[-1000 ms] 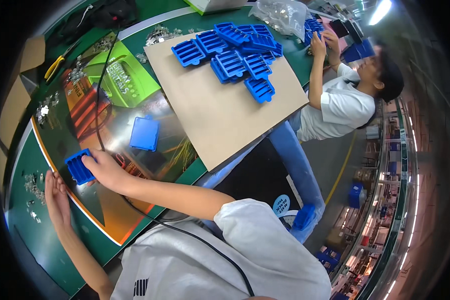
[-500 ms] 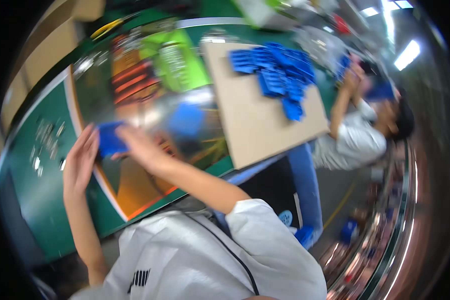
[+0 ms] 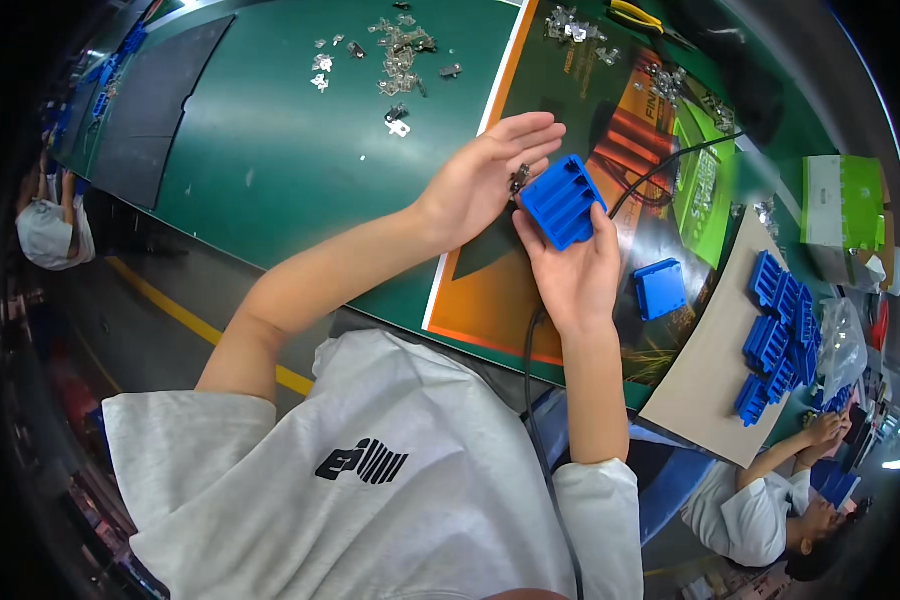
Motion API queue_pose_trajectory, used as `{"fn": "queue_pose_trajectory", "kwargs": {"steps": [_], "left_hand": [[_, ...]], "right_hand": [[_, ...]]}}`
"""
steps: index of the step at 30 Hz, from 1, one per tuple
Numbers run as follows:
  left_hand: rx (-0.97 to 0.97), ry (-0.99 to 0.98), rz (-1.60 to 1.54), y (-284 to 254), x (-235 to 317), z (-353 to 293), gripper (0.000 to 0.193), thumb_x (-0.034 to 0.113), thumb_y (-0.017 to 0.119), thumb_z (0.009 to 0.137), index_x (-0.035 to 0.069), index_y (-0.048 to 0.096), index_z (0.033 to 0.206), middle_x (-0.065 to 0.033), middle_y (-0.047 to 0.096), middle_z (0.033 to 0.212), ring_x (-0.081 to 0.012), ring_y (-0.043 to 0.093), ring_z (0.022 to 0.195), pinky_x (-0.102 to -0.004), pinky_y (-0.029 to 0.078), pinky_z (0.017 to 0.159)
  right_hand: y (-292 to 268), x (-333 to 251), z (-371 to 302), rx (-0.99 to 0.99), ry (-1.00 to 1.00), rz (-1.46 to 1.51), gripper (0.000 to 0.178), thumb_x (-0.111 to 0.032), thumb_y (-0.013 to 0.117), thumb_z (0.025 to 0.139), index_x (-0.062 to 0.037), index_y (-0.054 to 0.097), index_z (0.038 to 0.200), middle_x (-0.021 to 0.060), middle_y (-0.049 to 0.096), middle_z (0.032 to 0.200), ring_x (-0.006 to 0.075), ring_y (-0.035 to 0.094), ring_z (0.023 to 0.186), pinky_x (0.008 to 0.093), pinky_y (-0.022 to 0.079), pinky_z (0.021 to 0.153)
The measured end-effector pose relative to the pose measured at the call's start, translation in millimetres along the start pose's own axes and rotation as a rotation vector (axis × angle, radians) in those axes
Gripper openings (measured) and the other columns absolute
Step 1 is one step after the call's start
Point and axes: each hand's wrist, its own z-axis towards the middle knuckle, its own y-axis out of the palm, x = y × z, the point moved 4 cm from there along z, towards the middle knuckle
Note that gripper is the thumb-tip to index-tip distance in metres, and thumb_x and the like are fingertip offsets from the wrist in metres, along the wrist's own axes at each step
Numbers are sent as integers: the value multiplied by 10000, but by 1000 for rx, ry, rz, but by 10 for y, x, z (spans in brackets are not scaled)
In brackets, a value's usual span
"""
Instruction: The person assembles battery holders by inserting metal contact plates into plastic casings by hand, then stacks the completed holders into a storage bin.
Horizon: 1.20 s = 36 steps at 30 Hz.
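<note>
My right hand (image 3: 576, 275) holds a blue plastic tray (image 3: 564, 203) with long parallel slots, tilted up, thumb and fingers at its edges. Small dark clips sit at one end of the slots. Beside the tray's left edge is my left hand (image 3: 480, 180), its fingers stretched out together. A small metal clip (image 3: 519, 178) is held at its palm side, close to the tray; the thumb is partly hidden. On the printed mat (image 3: 490, 300), right of my right hand, lies another blue tray (image 3: 660, 288), with a plain smooth face up.
Loose metal clips (image 3: 400, 60) lie scattered on the green table (image 3: 270, 150). Several blue trays (image 3: 785, 335) are piled on a cardboard sheet (image 3: 705, 385) at right. A black cable (image 3: 660, 168) crosses the mat. Yellow-handled pliers (image 3: 635, 16) lie far back. A co-worker (image 3: 760, 510) sits at right.
My view has swung left, so the scene appears turned and shifted right. The blue tray stays in my right hand. Its slots and the clip at my left hand now show clearly.
</note>
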Motion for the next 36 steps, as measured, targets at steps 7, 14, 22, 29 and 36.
{"fn": "queue_pose_trajectory", "kwargs": {"steps": [7, 14, 22, 29, 36], "left_hand": [[-114, 62, 239, 56, -47, -42, 565, 299, 413, 919, -12, 327, 1383, -173, 372, 1419, -254, 320, 1341, -366, 220, 1117], [-145, 84, 236, 112, -66, -70, 553, 278, 408, 929, -22, 316, 1384, -166, 356, 1429, -246, 306, 1348, -362, 213, 1119], [-120, 40, 132, 84, -92, -89, 536, 260, 397, 931, -12, 315, 1386, -168, 358, 1424, -246, 304, 1351, -363, 219, 1117], [-38, -52, -71, -4, -25, -37, 514, 141, 388, 905, -27, 300, 1383, -203, 338, 1426, -270, 310, 1350, -389, 239, 1125], [58, 219, 330, -132, 229, 61, 412, 87, 386, 963, -10, 321, 1357, -194, 398, 1384, -266, 373, 1312, -381, 329, 1084]], "right_hand": [[-48, 56, 17, 36, 80, 38, 435, -353, 422, 959, -63, 439, 1281, 139, 506, 1270, 330, 490, 1179, 461, 419, 973], [-73, -23, 46, -26, 60, 134, 420, -325, 423, 963, -39, 447, 1269, 151, 503, 1266, 330, 492, 1178, 440, 446, 970], [-59, 8, 48, -32, 61, 239, 399, -287, 425, 966, -11, 465, 1251, 178, 525, 1238, 349, 506, 1165, 455, 416, 1024], [-151, -106, 79, -68, 24, 245, 402, -301, 443, 955, -7, 489, 1224, 179, 535, 1226, 331, 516, 1152, 437, 430, 1004], [-206, -274, 81, -19, -43, 228, 373, -344, 453, 941, -50, 546, 1151, 134, 599, 1104, 290, 563, 1010, 401, 462, 855]]}}
